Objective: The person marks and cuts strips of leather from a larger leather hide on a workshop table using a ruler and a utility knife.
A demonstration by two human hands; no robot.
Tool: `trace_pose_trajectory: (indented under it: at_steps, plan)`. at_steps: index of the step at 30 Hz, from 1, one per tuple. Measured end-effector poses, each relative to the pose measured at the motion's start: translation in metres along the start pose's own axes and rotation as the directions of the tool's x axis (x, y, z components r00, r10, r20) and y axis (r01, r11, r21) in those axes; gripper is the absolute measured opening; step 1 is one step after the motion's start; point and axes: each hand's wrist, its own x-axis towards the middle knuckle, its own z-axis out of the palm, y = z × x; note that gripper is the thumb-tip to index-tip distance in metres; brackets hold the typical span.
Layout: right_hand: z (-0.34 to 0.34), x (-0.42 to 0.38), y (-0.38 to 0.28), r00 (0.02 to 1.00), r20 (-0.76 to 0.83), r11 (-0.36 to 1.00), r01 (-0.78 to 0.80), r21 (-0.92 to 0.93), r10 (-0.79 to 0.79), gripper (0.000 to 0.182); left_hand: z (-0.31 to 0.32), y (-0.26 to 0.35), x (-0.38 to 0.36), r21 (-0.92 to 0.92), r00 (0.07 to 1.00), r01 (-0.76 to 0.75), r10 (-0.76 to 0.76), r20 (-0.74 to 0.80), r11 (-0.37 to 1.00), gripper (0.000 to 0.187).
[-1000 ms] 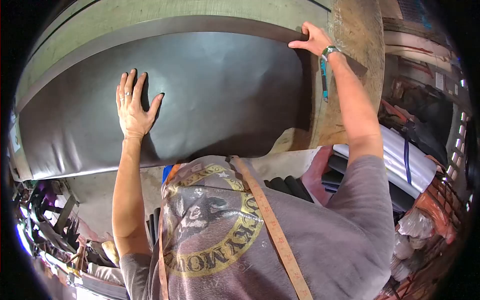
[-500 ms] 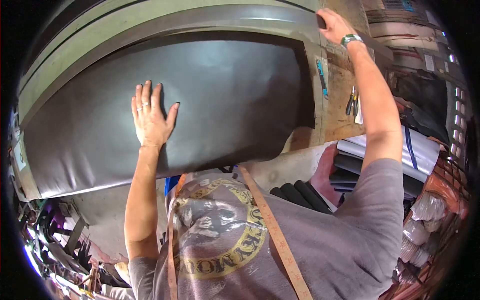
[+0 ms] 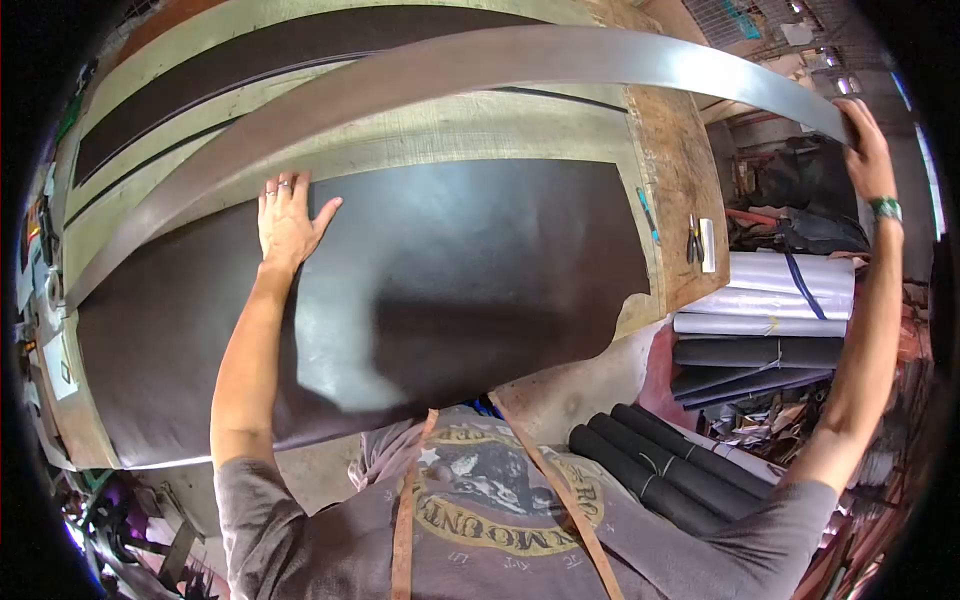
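Note:
A large dark brown leather sheet (image 3: 480,260) covers the near part of the table, its front edge hanging over. My left hand (image 3: 287,220) lies flat on it near the far edge, fingers spread. My right hand (image 3: 868,150), out past the table's right end, is closed round the end of a long, shiny metal straightedge (image 3: 560,58). That straightedge looks curved through the lens; its right part is raised above the table, while its left end reaches down near the sheet's left edge.
Beyond the straightedge lie a dark strip of leather (image 3: 300,55) and a thin dark strip (image 3: 560,98). At the table's right end are a teal cutter (image 3: 648,215), black-handled pliers (image 3: 694,242) and a small white piece (image 3: 708,245). Silver rolls (image 3: 770,285) and black rolls (image 3: 650,465) lie beyond the edge.
My right hand has carried the straightedge's end up and rightward, off the sheet's far edge. My left hand has slid toward that edge. The camera view has shifted, showing more of the table's far side.

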Motion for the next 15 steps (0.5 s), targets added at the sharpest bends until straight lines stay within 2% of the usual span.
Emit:
trace_pose_trajectory:
  at_steps: [1,2,5,6,8,11,12,15]
  plan:
    - [-0.018,-0.006,0.003,1.000,0.013,1.000,-0.025,-0.001,0.025,0.072,-0.003,0.000,0.006,-0.016,0.998,0.006,-0.006,0.055,1.000,0.067]
    - [-0.036,-0.011,0.006,0.998,0.026,0.999,-0.050,-0.004,0.050,0.073,0.008,-0.006,0.011,0.023,0.974,-0.111,0.114,-0.198,0.994,0.059]
    - [-0.082,-0.024,-0.017,0.989,0.095,0.993,-0.117,0.019,0.115,0.075,0.010,-0.009,0.030,-0.117,0.992,-0.027,0.013,-0.122,0.993,0.059]
    - [-0.091,-0.027,-0.016,0.989,0.099,0.993,-0.115,0.023,0.112,0.076,0.006,-0.007,0.036,-0.121,0.998,0.066,-0.064,0.019,0.991,0.063]
    - [-0.109,-0.034,-0.026,0.985,0.111,0.990,-0.139,0.020,0.136,0.077,0.005,-0.008,0.046,-0.142,0.999,0.020,-0.024,-0.031,0.990,0.065]
    - [-0.112,-0.049,-0.014,0.999,0.011,0.994,-0.047,-0.096,0.049,0.077,0.014,-0.020,0.056,-0.149,0.999,-0.023,0.016,-0.051,0.989,0.066]
    - [-0.106,-0.053,-0.003,0.979,0.056,0.980,-0.199,0.023,0.198,0.075,0.019,-0.024,0.060,-0.152,0.999,-0.033,0.026,-0.047,0.988,0.066]
    - [-0.109,-0.063,-0.033,0.934,0.154,0.922,-0.347,0.172,0.323,0.071,0.025,-0.045,0.066,-0.155,0.999,-0.046,0.041,-0.032,0.987,0.067]
